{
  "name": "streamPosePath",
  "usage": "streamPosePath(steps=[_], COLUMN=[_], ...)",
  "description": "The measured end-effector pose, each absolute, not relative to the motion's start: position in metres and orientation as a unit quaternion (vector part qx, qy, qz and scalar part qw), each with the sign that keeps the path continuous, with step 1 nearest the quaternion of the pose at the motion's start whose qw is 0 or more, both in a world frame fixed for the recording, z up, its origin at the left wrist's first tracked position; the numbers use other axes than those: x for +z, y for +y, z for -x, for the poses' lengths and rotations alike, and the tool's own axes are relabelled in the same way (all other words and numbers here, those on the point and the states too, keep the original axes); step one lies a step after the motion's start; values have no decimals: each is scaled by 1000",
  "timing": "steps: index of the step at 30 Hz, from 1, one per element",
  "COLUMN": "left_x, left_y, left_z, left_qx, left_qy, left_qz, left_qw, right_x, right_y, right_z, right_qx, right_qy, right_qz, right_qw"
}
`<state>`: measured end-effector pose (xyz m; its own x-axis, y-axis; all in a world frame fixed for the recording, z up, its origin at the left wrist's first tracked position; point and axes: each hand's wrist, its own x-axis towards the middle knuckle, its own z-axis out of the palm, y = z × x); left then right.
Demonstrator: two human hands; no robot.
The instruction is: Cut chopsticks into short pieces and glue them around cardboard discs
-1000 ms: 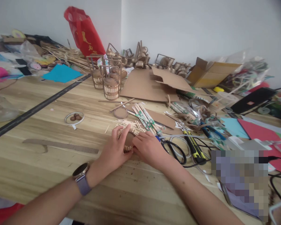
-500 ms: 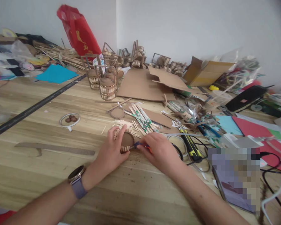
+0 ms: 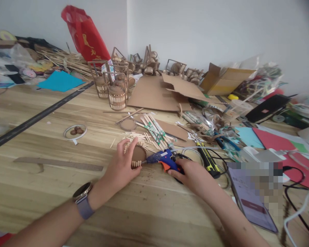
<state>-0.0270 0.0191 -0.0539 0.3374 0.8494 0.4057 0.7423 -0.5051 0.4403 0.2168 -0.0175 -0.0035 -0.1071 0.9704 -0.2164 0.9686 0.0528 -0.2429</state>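
My left hand (image 3: 123,159) curls around a small round cardboard disc (image 3: 139,153) with short wooden sticks standing along its rim, thumb at the front and fingers at the far side. A blue hot glue gun (image 3: 163,156) with an orange trigger lies on its side, its nozzle close to the disc's right edge. Closed about its handle end is my right hand (image 3: 192,173), the fingertips partly hidden. Just behind the disc lies a scatter of short wooden sticks (image 3: 141,137). Wrapped chopsticks (image 3: 156,128) rest beyond them.
Yellow-black cutter (image 3: 208,159), cables and a phone (image 3: 252,199) lie on the right. A cardboard strip (image 3: 59,163) and a white ring (image 3: 74,137) around brown balls are on the left. Finished small baskets (image 3: 117,96) and cardboard sheets (image 3: 146,92) stand or lie farther back.
My right hand has moved back to the right, from the glue gun's front part to its handle, uncovering the blue body. My left hand keeps its hold on the disc.
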Motion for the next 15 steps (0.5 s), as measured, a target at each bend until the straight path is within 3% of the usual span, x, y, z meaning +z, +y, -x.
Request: streamPosePath(steps=[6, 12, 15], left_x=[-55, -57, -57], left_y=[19, 19, 20], left_z=[28, 28, 28], left_qx=[306, 302, 300], left_qy=[486, 490, 489], left_qz=[-813, -814, -815], left_qw=[97, 85, 82], right_x=[-3, 1, 1], right_y=[-16, -17, -20], right_z=[-219, -219, -217], right_qx=[199, 220, 319], right_qy=[-695, -653, -621], right_qz=[689, 698, 657], right_qw=[59, 195, 283])
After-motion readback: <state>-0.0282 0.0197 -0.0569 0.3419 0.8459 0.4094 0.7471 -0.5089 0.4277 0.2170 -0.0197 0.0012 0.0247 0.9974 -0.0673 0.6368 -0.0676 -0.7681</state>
